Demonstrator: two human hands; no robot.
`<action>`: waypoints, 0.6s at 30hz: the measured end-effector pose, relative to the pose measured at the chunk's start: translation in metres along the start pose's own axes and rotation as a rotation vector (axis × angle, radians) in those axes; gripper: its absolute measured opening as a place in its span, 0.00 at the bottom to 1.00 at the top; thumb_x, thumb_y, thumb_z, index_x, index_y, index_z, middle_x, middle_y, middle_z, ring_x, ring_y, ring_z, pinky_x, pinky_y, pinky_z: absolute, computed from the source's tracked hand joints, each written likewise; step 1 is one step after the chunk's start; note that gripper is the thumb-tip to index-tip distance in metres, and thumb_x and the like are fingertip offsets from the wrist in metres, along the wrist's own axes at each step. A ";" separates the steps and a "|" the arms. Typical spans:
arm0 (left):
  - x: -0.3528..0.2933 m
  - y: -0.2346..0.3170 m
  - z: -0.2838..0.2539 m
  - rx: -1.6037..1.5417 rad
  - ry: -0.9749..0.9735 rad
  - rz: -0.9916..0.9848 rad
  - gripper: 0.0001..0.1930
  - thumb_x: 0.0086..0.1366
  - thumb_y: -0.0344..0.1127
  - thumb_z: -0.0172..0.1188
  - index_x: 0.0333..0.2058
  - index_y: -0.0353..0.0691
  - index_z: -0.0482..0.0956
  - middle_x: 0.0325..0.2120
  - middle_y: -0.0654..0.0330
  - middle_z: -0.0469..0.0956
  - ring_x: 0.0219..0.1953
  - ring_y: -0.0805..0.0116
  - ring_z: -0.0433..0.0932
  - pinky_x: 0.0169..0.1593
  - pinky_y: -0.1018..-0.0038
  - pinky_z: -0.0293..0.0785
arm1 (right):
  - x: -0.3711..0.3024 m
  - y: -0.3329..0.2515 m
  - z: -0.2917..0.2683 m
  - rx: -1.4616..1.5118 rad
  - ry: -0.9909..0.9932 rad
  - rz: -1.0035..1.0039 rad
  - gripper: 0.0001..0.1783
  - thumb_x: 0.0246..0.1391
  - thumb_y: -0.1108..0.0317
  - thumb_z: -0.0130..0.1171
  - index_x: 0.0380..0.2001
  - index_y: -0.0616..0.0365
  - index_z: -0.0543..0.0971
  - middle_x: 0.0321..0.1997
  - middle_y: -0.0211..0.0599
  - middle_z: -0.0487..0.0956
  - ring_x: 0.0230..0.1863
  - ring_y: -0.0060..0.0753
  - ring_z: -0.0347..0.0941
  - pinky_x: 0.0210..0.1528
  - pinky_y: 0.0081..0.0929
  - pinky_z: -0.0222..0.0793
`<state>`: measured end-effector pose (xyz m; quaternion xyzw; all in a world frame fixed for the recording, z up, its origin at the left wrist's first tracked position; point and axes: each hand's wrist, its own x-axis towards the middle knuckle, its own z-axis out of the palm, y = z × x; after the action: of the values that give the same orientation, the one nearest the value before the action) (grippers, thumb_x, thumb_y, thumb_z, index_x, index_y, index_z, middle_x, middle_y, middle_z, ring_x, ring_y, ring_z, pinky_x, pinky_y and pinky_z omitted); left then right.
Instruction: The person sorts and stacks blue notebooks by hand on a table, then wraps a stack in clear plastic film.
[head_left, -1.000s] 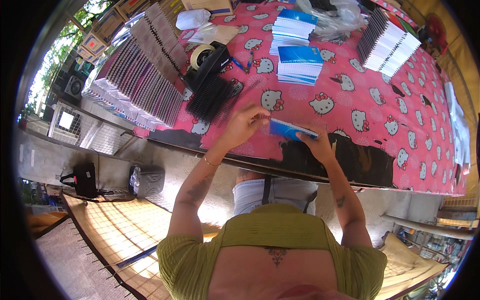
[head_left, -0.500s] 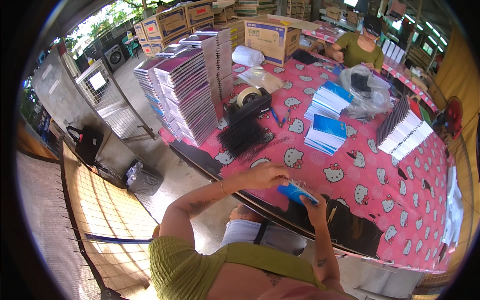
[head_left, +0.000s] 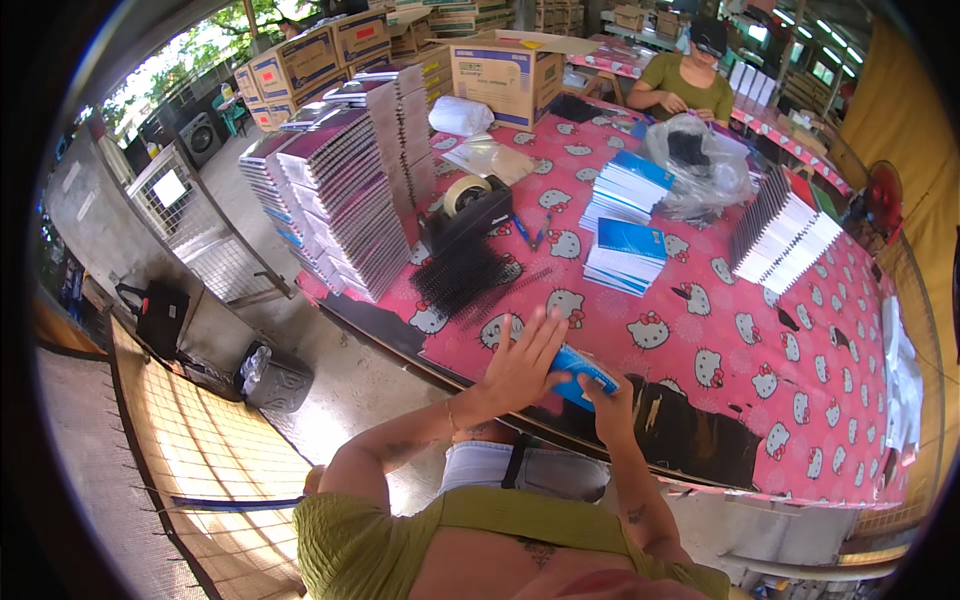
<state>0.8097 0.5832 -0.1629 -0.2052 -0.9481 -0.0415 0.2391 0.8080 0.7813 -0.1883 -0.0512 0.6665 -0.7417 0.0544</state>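
Observation:
A small blue-covered notebook (head_left: 580, 376) is at the near edge of the table, tilted in my right hand (head_left: 610, 410), which grips its right end with the thumb on the cover. My left hand (head_left: 525, 358) is open, its fingers stretched out and apart along the notebook's left side. The palm seems to touch the notebook there, and the hand hides that edge. Beyond my left hand lies a heap of black binding coils (head_left: 458, 282), some loose ones trailing to its right. Two small stacks of blue-covered notebooks (head_left: 625, 262) lie farther off.
Tall stacks of spiral notebooks (head_left: 345, 205) rise at the left, beside a black tape dispenser (head_left: 480, 217) and blue-handled pliers (head_left: 530, 235). Farther right are a clear plastic bag (head_left: 695, 185) and more bound notebooks (head_left: 785, 235). A co-worker (head_left: 690, 85) sits across the table.
My left hand has gone from closed fingers at the notebook's edge to an outstretched palm along it. My right hand keeps hold of the notebook. The whole view has shifted slightly.

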 end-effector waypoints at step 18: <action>-0.073 0.024 0.045 -0.165 -0.081 0.086 0.41 0.66 0.60 0.50 0.66 0.30 0.60 0.68 0.42 0.57 0.71 0.46 0.53 0.67 0.38 0.44 | 0.012 0.011 0.004 -0.217 -0.147 -0.182 0.18 0.56 0.76 0.61 0.51 0.61 0.81 0.42 0.38 0.83 0.42 0.19 0.74 0.47 0.23 0.71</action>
<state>0.8585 0.5865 -0.2378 -0.2660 -0.9408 -0.1008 0.1844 0.7973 0.7750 -0.1985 -0.1710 0.7296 -0.6615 0.0299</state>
